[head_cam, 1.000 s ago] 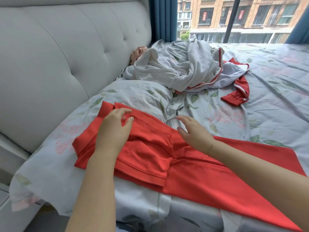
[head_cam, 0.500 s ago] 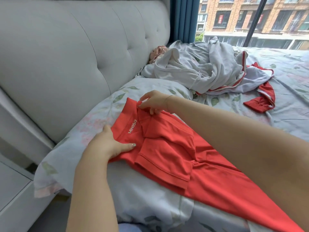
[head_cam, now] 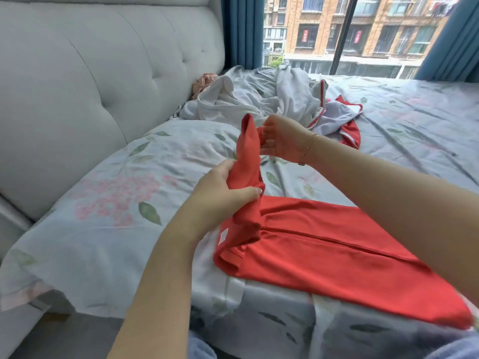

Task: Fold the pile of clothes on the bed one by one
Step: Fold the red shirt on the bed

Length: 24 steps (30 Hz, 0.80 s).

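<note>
Left hand (head_cam: 220,190), right hand (head_cam: 282,139) grip red garment (head_cam: 324,244) above bed (head_cam: 414,112).

Pile (head_cam: 272,99) behind trousers (head_cam: 337,255), seemingly apart.

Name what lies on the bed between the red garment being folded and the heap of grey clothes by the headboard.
Head view: only the floral sheet, with the right hand above it, between red garment and grey heap.

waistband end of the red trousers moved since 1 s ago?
Yes. Both hands lifted the waistband end off the pillow, toward the grey clothes pile.
</note>
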Tool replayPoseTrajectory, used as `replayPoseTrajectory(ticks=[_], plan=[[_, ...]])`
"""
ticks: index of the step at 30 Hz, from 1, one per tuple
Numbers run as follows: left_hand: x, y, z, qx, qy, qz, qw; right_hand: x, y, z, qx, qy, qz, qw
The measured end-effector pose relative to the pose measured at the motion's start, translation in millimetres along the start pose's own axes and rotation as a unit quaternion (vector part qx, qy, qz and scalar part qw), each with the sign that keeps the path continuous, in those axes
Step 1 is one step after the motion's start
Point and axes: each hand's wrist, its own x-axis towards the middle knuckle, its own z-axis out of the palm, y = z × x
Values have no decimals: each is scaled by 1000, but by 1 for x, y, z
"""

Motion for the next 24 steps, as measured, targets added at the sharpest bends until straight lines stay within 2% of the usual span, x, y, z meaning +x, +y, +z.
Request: replayPoseTrajectory(ticks=[5, 11, 13, 15, 17, 20, 24], plan=[[-2, 15, 112, 58, -81, 34, 994, -62, 24, -97, 22, 115, 27, 993], [-18, 1, 213, 146, -169, 17, 975, -100, 95, -185, 71, 213, 91, 970], [-25, -9, 230, 169, -186, -1, 968, -103, 115, -200, 70, 226, 97, 967], [-32, -17, 241, 204, -177, -6, 963, -108, 125, -204, 31, 206, 92, 974], [-37, -21, 248, 254, -149, -4, 956, -108, 132, -205, -53, 209, 67, 974], [-42, -21, 257, 307, -135, 30, 942, -106, 142, -207, -185, 265, 42, 946], [-47, -5, 262, 242, -152, 27, 958, -117, 135, -216, -144, 254, 19, 956]])
